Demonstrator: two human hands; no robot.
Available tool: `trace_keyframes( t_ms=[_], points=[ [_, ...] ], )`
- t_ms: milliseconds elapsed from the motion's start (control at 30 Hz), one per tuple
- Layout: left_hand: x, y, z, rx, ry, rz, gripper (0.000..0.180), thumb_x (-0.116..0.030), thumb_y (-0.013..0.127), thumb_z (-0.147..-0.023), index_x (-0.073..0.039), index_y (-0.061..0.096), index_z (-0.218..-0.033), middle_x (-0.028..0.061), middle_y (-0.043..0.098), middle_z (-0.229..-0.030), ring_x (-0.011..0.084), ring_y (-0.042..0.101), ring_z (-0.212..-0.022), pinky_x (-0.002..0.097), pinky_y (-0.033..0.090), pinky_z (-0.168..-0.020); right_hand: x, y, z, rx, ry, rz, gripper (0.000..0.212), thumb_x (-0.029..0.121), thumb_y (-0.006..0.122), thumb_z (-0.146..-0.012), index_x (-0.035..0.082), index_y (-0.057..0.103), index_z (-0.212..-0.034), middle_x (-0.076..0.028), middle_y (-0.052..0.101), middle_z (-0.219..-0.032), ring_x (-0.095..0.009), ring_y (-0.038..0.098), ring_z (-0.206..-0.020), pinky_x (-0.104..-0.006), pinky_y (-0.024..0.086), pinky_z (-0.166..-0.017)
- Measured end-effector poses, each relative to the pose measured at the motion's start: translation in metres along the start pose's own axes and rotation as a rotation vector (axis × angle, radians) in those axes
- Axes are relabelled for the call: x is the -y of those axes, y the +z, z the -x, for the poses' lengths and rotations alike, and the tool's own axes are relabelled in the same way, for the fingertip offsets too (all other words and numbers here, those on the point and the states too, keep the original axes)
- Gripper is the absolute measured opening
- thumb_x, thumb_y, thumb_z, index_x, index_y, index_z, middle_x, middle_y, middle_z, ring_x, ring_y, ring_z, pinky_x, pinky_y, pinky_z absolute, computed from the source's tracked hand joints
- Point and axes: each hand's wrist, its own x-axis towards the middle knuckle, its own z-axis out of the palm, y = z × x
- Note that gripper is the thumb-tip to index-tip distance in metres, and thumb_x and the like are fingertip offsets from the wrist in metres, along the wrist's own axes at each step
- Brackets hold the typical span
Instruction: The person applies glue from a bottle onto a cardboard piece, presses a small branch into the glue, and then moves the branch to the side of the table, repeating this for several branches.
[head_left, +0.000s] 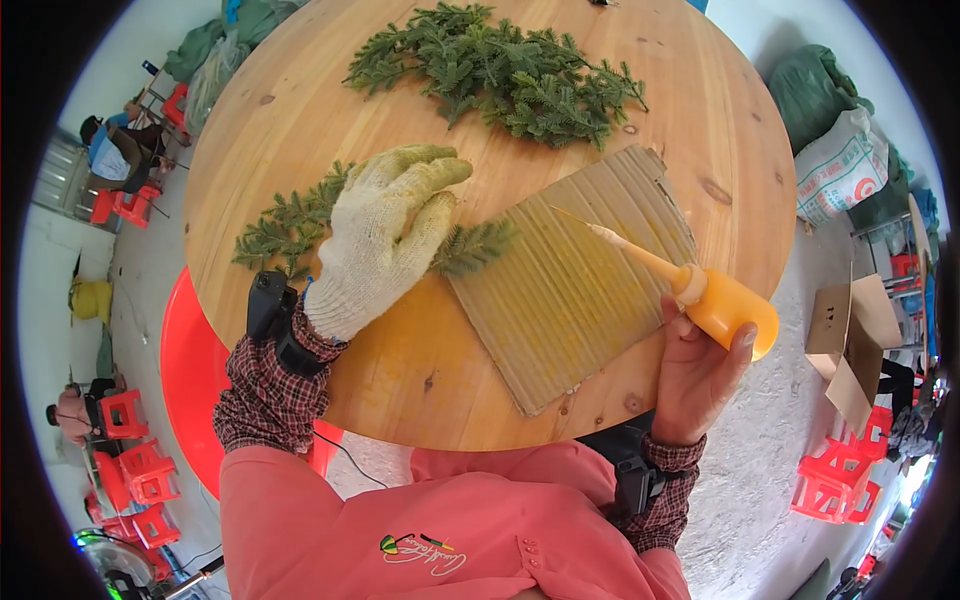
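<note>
While the left hand [392, 240], in a whitish, yellow-stained knit glove, sits left of centre with its fingers loosely bent toward the upper right, needled greenery [285, 232] shows on both sides of it, one part toward the left of the frame and a shorter tip near the centre; whether the glove pinches it cannot be told. Right of centre, the bare right hand [698, 375] holds an orange squeeze bottle [735, 312] near its base, fingers and thumb around it, the long, thin nozzle slanting toward the upper left above a ridged sheet of cardboard [570, 300]. That sheet lies tilted at the centre of the frame, smeared with yellow, the greenery's short tip reaching its left edge. A larger heap of green sprigs [500, 80] lies at the top centre, on the round wooden worktop [395, 405]. Beyond the wood, a red seat [190, 370] shows at the left, an open carton [850, 335] stands at the right, and a white sack [845, 170] leans near a green one [812, 100] at the upper right.
</note>
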Motion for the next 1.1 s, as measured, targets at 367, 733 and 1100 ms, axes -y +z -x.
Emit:
trace_keyframes(
  t_ms=[367,733,1100],
  points=[
    [-0.003,0.011,0.007,0.157,0.087,-0.158,0.031,-0.021,0.071,-0.083,-0.007,0.067,-0.110,0.0144,0.065,-0.103,0.0337,0.060,-0.103,0.0451,0.042,-0.099,0.003,-0.006,-0.003,0.150,0.024,0.004,0.048,0.038,0.060,-0.099,0.004,0.052,-0.132,-0.014,0.062,-0.127,-0.023,0.065,-0.094,-0.0532,0.048,-0.104],
    [0.016,-0.026,-0.009,-0.145,-0.071,-0.574,0.027,-0.018,0.067,-0.085,-0.011,0.067,-0.111,0.0117,0.066,-0.106,0.0319,0.060,-0.103,0.0455,0.042,-0.097,0.002,-0.018,-0.006,0.207,0.052,-0.001,0.048,0.036,0.061,-0.099,0.006,0.050,-0.135,-0.014,0.058,-0.133,-0.028,0.059,-0.120,-0.0526,0.048,-0.104],
    [0.040,-0.007,-0.012,-0.043,-0.052,-0.569,0.035,-0.024,0.064,-0.089,-0.014,0.064,-0.122,0.0135,0.062,-0.120,0.0319,0.056,-0.115,0.0474,0.038,-0.105,0.005,-0.018,-0.006,0.246,0.067,-0.002,0.046,0.035,0.059,-0.100,0.005,0.050,-0.135,-0.013,0.059,-0.133,-0.028,0.057,-0.123,-0.0515,0.048,-0.105]
  ],
)
